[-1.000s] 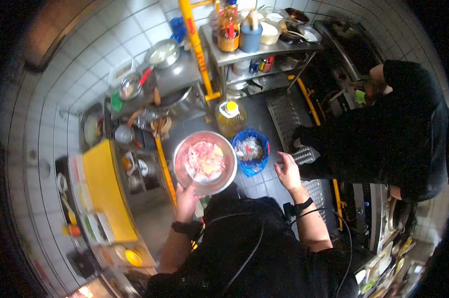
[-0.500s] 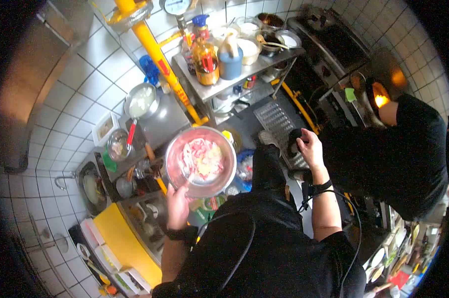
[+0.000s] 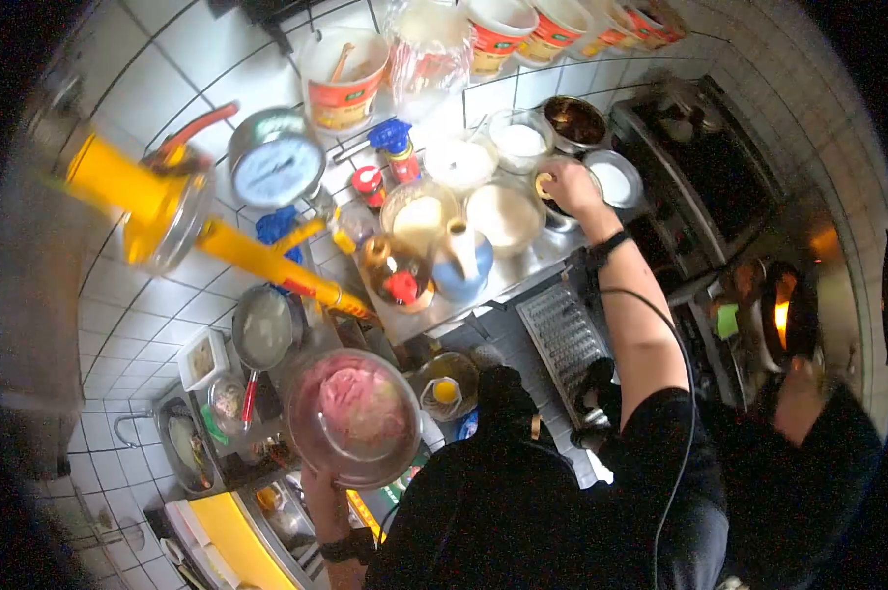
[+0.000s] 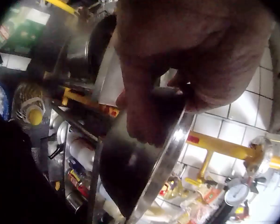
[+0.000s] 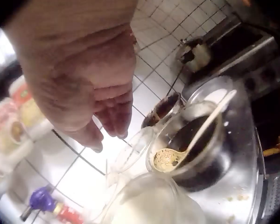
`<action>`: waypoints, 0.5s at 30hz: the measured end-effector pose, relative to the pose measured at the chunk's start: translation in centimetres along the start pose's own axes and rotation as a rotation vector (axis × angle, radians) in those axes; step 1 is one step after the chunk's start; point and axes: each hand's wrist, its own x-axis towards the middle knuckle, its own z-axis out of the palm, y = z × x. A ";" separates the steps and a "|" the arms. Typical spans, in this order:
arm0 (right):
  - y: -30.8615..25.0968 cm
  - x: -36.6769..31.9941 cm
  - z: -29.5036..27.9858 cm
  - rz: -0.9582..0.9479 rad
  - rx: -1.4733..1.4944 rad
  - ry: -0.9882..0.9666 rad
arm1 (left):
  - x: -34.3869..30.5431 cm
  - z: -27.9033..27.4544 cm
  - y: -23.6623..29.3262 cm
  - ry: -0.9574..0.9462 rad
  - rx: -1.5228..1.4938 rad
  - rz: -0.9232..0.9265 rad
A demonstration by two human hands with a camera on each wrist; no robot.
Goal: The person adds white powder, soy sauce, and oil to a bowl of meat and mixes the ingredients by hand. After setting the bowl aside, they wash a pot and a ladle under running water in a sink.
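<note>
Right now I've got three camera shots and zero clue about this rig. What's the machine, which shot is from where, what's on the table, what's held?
There is no machine: a person works with two bare hands. The wide picture comes from a camera on the head, looking forward and down; the other two come from cameras on each wrist.

The left hand grips the edge of a metal bowl with pinkish pieces in it; the head view shows those. The right hand reaches over the metal table and, in its own wrist view, holds nothing. Below its fingertips, a perforated ladle lies across a pot with dark contents. Also on the table are a blue container and several tubs and bowls, some with pale contents I can't identify.
</note>
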 end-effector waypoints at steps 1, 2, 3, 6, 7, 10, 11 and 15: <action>1.9 3.6 1.4 0.009 -0.042 -0.077 | 0.1 1.1 0.5 0.095 -0.051 -0.117; 3.5 7.1 2.5 0.013 -0.088 -0.147 | 0.2 2.8 1.5 0.113 -0.054 -0.124; 4.7 9.8 3.6 -0.023 -0.128 -0.189 | -0.1 4.5 2.9 0.156 -0.191 -0.134; 8.1 16.9 7.1 -0.198 -0.238 -0.474 | -0.5 3.9 0.5 0.238 -0.365 -0.158; 9.0 18.5 8.2 -0.213 -0.231 -0.488 | -0.9 4.9 1.3 0.313 -0.350 -0.171; 9.7 21.6 10.6 -0.148 -0.138 -0.547 | -1.5 8.2 3.6 0.436 -0.341 -0.218; 9.6 22.2 11.1 -0.110 -0.142 -0.630 | -1.6 8.7 3.9 0.428 -0.355 -0.212; 10.7 23.7 14.5 -0.216 -0.289 -0.725 | -1.6 10.5 5.0 0.455 -0.365 -0.222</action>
